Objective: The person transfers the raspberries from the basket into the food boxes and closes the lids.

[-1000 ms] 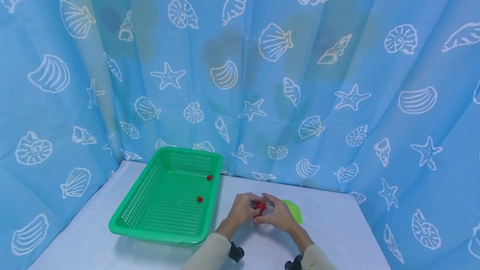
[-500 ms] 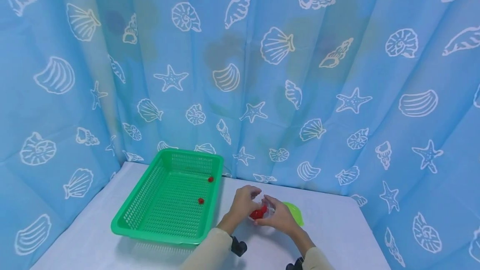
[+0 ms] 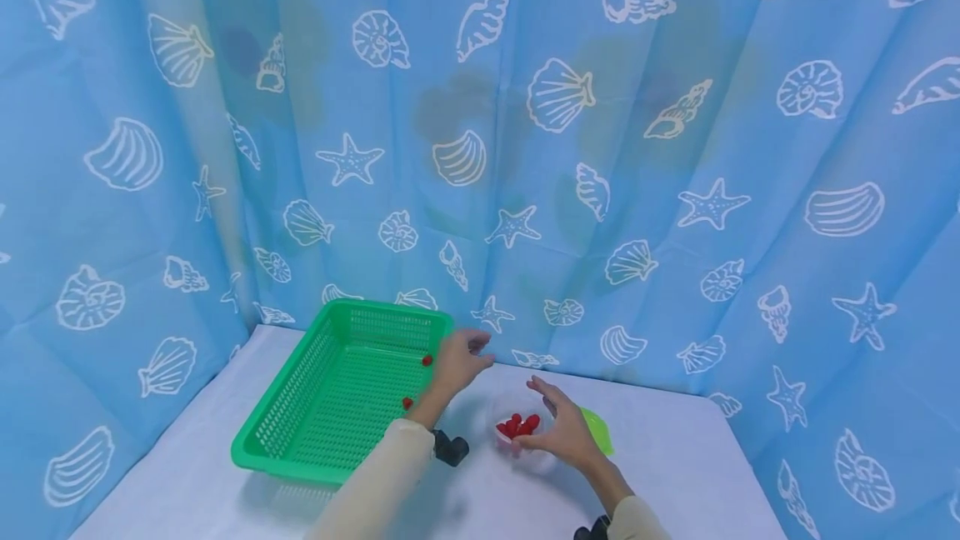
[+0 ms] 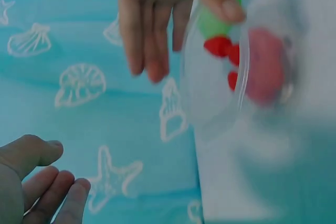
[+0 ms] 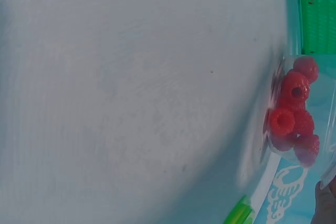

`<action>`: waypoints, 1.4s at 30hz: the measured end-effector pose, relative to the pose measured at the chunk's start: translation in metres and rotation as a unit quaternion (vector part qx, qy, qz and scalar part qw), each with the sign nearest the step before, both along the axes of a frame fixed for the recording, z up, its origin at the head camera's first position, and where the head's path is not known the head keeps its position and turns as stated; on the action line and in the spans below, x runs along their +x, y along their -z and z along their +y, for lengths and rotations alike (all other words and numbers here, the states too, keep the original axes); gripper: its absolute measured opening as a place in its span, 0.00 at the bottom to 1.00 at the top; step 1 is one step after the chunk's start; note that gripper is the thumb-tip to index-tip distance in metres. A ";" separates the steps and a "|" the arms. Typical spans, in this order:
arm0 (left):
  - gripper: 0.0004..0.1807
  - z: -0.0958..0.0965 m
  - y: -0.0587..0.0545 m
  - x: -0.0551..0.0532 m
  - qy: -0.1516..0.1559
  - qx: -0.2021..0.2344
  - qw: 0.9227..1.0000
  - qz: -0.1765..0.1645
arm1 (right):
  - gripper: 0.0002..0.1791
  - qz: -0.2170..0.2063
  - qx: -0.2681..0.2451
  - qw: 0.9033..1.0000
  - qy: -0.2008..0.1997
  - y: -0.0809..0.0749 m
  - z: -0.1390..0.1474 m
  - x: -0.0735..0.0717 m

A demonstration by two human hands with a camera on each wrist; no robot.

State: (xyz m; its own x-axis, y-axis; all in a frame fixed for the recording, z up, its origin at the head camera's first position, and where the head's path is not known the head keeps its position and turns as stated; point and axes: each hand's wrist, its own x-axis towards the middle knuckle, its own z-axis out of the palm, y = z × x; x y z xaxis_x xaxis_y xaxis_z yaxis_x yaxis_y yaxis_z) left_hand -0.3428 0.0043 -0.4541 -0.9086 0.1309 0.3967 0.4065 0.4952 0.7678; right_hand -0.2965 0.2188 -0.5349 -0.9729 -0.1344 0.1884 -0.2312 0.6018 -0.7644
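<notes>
Raspberries (image 3: 517, 425) lie in a clear plastic bowl (image 5: 324, 98) on the white table. My right hand (image 3: 566, 432) holds the bowl at its side, thumb and fingers spread around the rim; in the left wrist view, that thumb crosses the rim. My left hand (image 3: 456, 363) hovers beside the right wall of the green basket (image 3: 247, 440), fingers loosely bent and nothing visible between them. Inside the basket are two red raspberries, a nearer one (image 3: 407, 402) and a farther one (image 3: 427, 360), close to the left forearm and hand.
A lime-green piece (image 3: 598, 430), perhaps a lid, lies just beyond the right hand. Behind the table hangs a blue curtain (image 3: 480, 273) with white shell prints. White tabletop (image 3: 675, 473) extends to the right of the right arm.
My left hand has left the bowl and moved up and left to the basket's side. The raspberries in the bowl are now uncovered. My right hand stays at the bowl.
</notes>
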 end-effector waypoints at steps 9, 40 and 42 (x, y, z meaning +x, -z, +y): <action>0.17 -0.057 0.005 -0.027 -0.007 0.014 1.000 -0.024 | 0.59 -0.010 0.024 1.000 -0.002 0.003 0.004 -0.003; 0.07 -0.128 0.059 -0.024 0.021 -0.139 0.964 -0.226 | 0.58 -0.032 0.053 0.998 0.009 -0.003 0.000 0.000; 0.07 -0.128 0.059 -0.023 0.022 -0.138 0.965 -0.222 | 0.57 -0.029 0.056 0.998 0.010 -0.003 0.001 0.000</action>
State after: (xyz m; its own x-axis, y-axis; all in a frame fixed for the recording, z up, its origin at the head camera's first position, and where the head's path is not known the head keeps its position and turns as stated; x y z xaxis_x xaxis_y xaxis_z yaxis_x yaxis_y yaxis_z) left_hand -0.3662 -0.1232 -0.5135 -0.9720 0.2185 -0.0863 0.0930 0.6953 0.7127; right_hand -0.2969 0.2197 -0.5319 -0.9842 -0.1327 0.1169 -0.1764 0.6886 -0.7034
